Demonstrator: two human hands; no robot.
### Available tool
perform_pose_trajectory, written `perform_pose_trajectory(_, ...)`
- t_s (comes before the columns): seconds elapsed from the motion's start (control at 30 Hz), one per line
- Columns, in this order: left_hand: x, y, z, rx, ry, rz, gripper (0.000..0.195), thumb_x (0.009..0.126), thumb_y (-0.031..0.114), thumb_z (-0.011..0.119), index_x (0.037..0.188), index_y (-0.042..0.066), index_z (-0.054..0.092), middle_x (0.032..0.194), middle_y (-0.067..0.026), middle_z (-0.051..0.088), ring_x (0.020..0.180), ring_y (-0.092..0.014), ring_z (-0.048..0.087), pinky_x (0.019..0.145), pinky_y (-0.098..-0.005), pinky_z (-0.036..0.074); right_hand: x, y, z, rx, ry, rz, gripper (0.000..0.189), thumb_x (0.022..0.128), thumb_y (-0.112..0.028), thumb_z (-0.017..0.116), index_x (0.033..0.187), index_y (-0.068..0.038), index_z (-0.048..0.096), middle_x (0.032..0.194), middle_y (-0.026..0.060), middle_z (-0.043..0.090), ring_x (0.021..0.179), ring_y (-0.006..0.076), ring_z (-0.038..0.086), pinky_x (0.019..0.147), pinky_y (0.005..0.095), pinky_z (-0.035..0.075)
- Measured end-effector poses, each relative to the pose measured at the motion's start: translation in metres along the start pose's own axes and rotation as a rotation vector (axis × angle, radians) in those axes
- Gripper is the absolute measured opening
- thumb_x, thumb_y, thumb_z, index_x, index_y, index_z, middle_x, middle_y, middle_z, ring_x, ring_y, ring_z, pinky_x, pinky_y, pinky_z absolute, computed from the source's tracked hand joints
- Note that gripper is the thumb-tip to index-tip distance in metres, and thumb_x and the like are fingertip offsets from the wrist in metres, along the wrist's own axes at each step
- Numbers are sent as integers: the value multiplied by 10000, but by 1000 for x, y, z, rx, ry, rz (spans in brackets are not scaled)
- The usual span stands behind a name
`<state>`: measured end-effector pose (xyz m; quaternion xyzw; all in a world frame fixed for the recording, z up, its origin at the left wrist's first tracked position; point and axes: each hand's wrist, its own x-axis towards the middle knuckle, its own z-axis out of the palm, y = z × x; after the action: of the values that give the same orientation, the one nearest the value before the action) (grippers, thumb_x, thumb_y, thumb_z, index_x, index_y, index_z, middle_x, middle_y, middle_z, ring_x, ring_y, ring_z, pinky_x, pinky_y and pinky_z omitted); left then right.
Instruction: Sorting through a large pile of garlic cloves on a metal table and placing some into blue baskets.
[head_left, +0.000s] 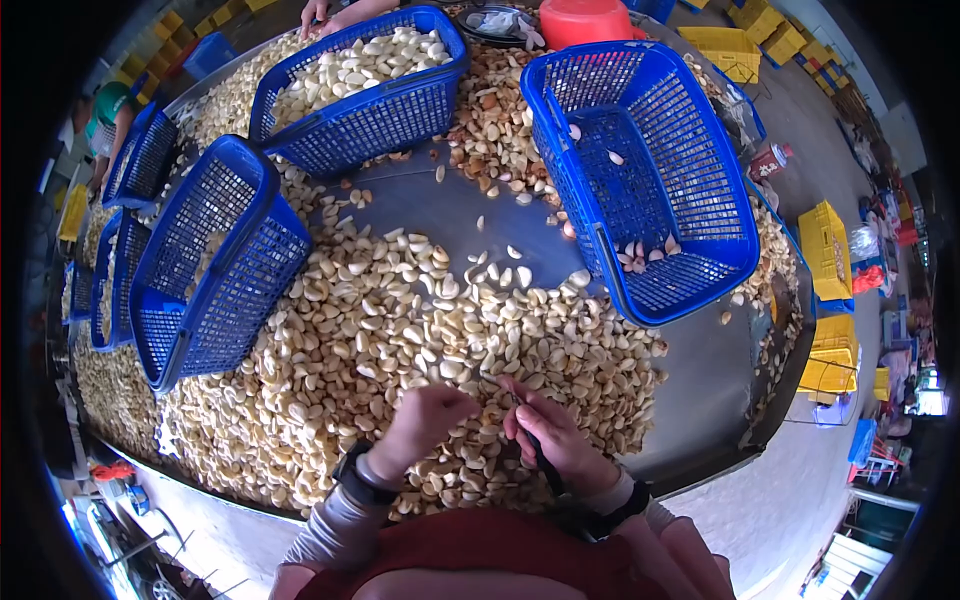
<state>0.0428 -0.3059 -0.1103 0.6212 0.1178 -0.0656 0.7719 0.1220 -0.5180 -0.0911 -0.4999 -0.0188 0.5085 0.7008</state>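
Both my hands are over a wide heap of peeled garlic cloves (337, 360) on a metal table. My left hand (427, 424) is curled just above the cloves; its fingertips are turned away, and whether it holds anything cannot be seen. My right hand (551, 435) grips a small knife (538, 454) by its dark handle, with the tip pointing up and left towards my left hand. Beyond my hands lie scattered cloves and a bare patch of the metal tabletop (480, 217).
A blue plastic basket (675, 150) at right holds a few cloves; another basket (367, 109) is filled with white cloves. A tilted basket (225, 262) stands at left. A red basin (585, 22) is at the far edge. One person's hand (315, 15) and another person (112, 112) are across the table.
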Motion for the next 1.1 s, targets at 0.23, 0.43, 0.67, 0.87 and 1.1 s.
perform_pose_trajectory(0.23, 2, -22, 38, 1284, 141, 57, 110, 827, 68, 582, 926, 91, 624, 859, -137, 562, 636, -298, 632, 538, -398, 519, 0, 6, -5, -262, 3, -96, 435, 1025, -188, 397, 1447, -96, 345, 793, 5, 541, 470, 20, 407, 451, 167, 361)
perform_pose_trajectory(0.43, 0, 26, 16, -197, 26, -434, 214, 855, 10, 559, 1052, 54, 629, 841, -39, 597, 569, -119, 490, 491, -260, 408, -7, -2, 0, -354, -33, -158, 459, 1014, -167, 418, 1447, -44, 324, 832, 18, 552, 562, 40, 462, 540, 177, 400)
perform_pose_trajectory(0.67, -10, 32, 24, -892, -6, -256, 254, 885, 43, 637, 1135, 61, 593, 985, -79, 649, 631, -69, 464, 534, -186, 364, -7, -19, 26, -531, -158, -303, 558, 968, -114, 505, 1452, 17, 260, 1225, 177, 575, 1069, 206, 583, 925, 317, 433)
perform_pose_trajectory(0.87, -15, 20, 34, -962, 86, -274, 252, 874, 4, 632, 1111, 85, 611, 948, -42, 638, 640, -77, 457, 540, -196, 356, 2, -1, 22, -659, -26, -435, 546, 965, -95, 499, 1453, 1, 273, 1167, 170, 591, 996, 192, 595, 863, 295, 451)
perform_pose_trajectory(1.1, -20, 2, 12, -1069, 2, -305, 108, 902, 195, 561, 853, 99, 563, 836, -16, 535, 650, -102, 442, 472, -208, 321, 2, 5, 4, -154, 32, -10, 568, 1013, -83, 375, 1518, -148, 121, 709, -6, 500, 454, 24, 397, 441, 162, 365)
